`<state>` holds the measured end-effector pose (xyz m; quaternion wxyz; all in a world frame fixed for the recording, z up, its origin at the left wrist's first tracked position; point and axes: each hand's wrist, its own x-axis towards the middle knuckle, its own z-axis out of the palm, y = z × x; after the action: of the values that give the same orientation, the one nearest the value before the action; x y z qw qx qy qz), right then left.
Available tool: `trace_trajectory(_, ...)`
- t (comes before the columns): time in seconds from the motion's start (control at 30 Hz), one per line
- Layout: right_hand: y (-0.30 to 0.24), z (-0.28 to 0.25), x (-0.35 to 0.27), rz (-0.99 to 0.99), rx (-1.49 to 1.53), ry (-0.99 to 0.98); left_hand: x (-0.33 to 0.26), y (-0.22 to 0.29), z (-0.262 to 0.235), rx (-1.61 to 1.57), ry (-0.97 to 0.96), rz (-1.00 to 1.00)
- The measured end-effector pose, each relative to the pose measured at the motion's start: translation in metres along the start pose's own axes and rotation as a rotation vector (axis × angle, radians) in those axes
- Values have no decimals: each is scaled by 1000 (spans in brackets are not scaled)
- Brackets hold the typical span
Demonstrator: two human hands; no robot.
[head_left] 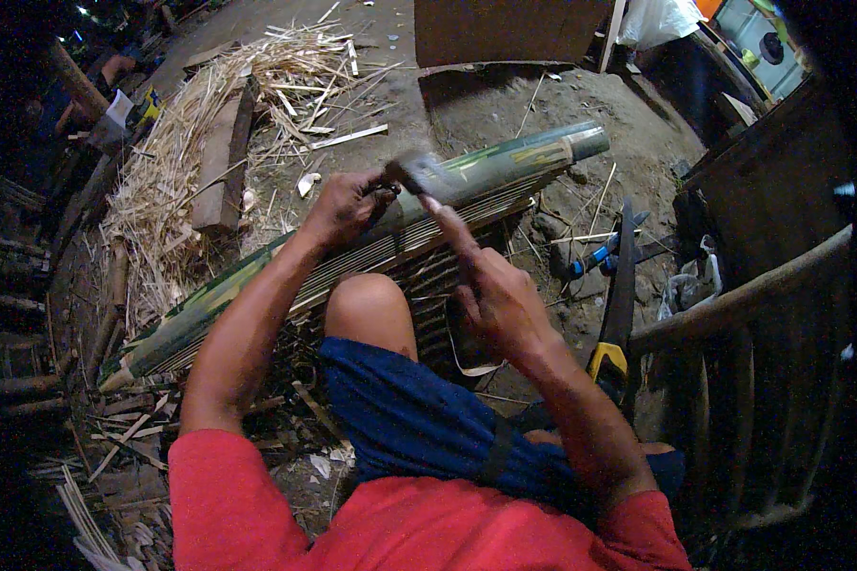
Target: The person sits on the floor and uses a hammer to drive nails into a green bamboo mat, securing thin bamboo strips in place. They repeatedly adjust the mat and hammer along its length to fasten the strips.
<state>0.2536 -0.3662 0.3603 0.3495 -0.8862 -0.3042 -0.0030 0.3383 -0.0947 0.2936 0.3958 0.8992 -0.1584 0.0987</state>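
Dirt yard, straw pile [248, 105]. Left hand [348, 205] clamped around bamboo pole [486, 171]; right hand [495, 295] fisted on blurred hammer [419, 176] over pole.

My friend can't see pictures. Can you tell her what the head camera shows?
A person sitting on a dirt floor works on a long green bamboo pole lying over one knee. The left hand grips a tool against the pole, and the right hand swings a blurred hammer-like tool. A handsaw and bamboo strips lie nearby.
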Motion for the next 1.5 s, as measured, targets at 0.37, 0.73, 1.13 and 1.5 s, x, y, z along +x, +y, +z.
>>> trace_trajectory(0.37, 0, 1, -2, 148, -99, -130, -1, 3, -8, 75, -145, -133)
trace_trajectory(0.73, -2, -16, -32, 16, 82, 207, -68, 6, -1, 917, -115, -34)
trace_trajectory(1.13, 7, 14, -6, 25, -49, 84, -61, 1, -9, 913, -155, -42)
trace_trajectory(1.5, -5, 13, 16, 36, -56, 47, -54, -13, -12, 901, -140, -54)
